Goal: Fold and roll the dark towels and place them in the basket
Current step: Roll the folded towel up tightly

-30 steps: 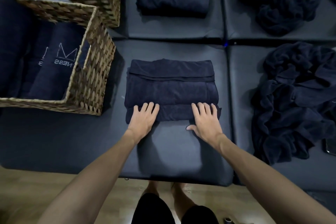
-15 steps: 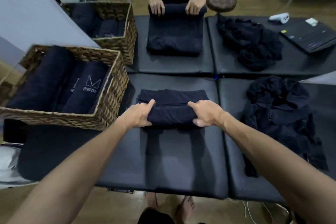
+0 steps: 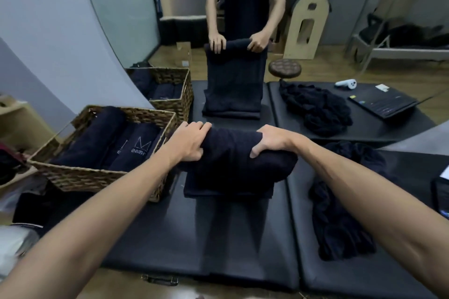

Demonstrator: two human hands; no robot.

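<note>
A rolled dark towel [image 3: 230, 165] is lifted off the black padded table [image 3: 218, 238], its loose end hanging down. My left hand [image 3: 192, 142] grips the roll's left end and my right hand [image 3: 269, 142] grips its right end, fingers curled over the top. Just left of the roll stands a wicker basket [image 3: 97, 177] holding several rolled dark towels [image 3: 104, 143], one showing white lettering.
A heap of unfolded dark towels [image 3: 345, 201] lies at my right. Across the table a person [image 3: 245, 0] holds up a folded dark towel [image 3: 234, 80], beside a second wicker basket [image 3: 170, 87] and another towel heap [image 3: 315, 107]. A laptop [image 3: 384, 103] sits far right.
The towel went from half rolled on the table to a full roll raised off it in both my hands. The view tilted up toward the person opposite.
</note>
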